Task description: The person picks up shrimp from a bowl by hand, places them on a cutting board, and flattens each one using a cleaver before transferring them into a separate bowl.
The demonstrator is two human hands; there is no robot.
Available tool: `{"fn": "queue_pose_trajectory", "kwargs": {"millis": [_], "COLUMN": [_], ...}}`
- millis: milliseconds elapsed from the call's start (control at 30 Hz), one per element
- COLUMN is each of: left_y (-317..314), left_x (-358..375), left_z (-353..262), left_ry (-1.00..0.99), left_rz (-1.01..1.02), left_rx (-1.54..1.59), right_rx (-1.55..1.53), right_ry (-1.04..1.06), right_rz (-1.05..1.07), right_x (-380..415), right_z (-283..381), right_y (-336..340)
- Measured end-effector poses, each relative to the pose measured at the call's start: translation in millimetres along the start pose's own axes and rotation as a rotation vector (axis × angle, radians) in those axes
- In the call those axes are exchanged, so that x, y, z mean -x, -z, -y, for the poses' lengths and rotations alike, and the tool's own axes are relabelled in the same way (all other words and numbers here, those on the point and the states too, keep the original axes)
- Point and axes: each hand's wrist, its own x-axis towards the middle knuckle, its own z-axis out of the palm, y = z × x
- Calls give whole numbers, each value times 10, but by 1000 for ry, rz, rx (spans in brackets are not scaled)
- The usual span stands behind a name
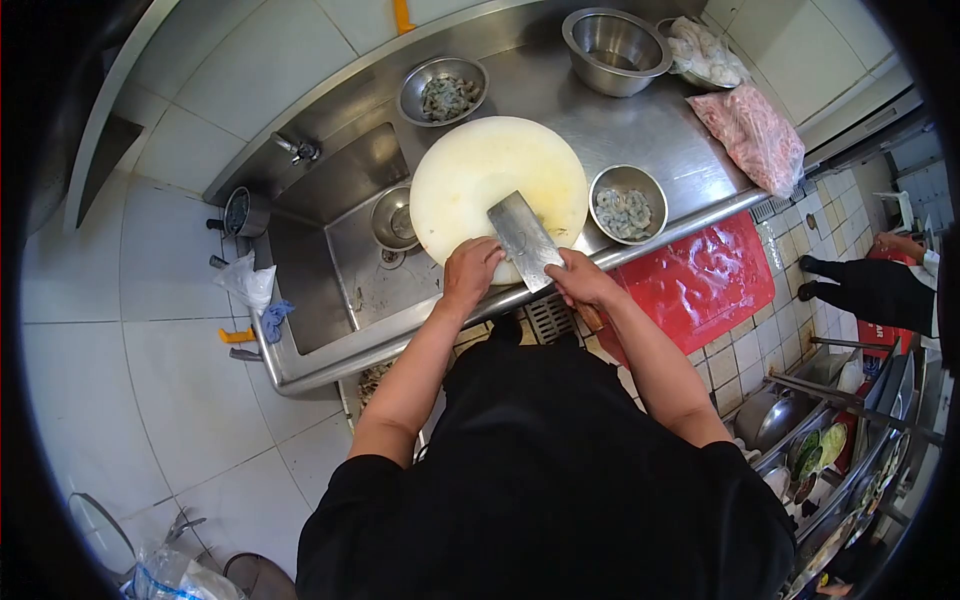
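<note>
A round pale cutting board (470,170) lies partly over the sink's right side. My right hand (583,278) grips a wide cleaver (524,238) by its wooden handle, the blade resting over the board's front part. Close to the left of the blade, my left hand (474,268) is at the board's front edge with its fingers bent together; what they hold, if anything, is too small to make out. A steel bowl of shrimp (625,212) stands just right of the board, and another bowl of grey pieces (447,97) stands behind it.
The sink (345,255) on the left holds a small metal bowl (396,218). Empty nested bowls (616,50) and a bag of pink meat (750,138) are at the back right. A red mat (705,280) lies on the floor. Another person (880,285) stands at the far right.
</note>
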Motion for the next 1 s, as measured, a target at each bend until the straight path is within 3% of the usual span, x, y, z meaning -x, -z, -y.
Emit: {"fn": "queue_pose_trajectory", "kwargs": {"millis": [533,600,700,833,933,1000], "left_y": [104,156,240,283,348,438], "left_x": [-42,-112,-260,-497,-825,-1243], "left_z": [-33,-36,-42,66,208,518], "left_ry": [-40,-56,-105,-163,-112,-109], "left_rz": [66,106,230,471,482,308], "left_rx": [33,3,-43,-54,-61,3], "right_rx": [158,385,543,455,367,325], "right_ry": [-69,139,196,107,146,119], "right_rz": [97,-178,-351,-401,-469,-501], "right_x": [403,574,739,1034,1215,1334], "right_z": [-70,-153,-209,-101,-179,-229], "right_y": [325,291,236,206,250,287]}}
